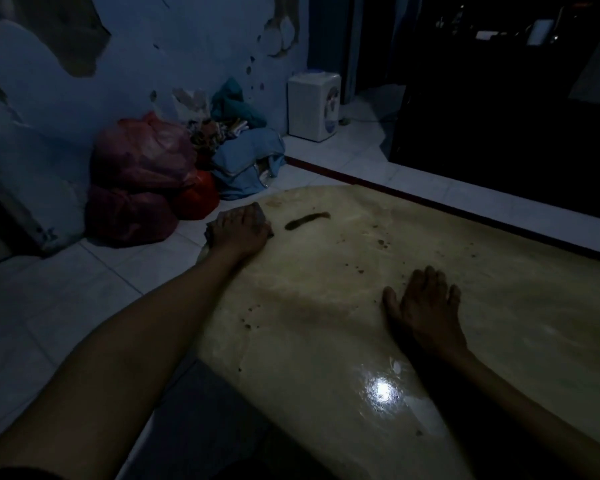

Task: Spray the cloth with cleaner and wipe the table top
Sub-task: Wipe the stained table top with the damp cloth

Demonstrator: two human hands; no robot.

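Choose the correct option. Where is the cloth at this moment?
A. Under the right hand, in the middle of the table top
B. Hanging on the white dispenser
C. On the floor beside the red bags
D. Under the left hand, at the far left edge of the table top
D: the left hand presses on the cloth at the far left edge of the table top, while the right hand lies flat on bare surface.

Glossy beige table top [326, 341] — cloth [262, 216], dark streak [307, 220], both hands.
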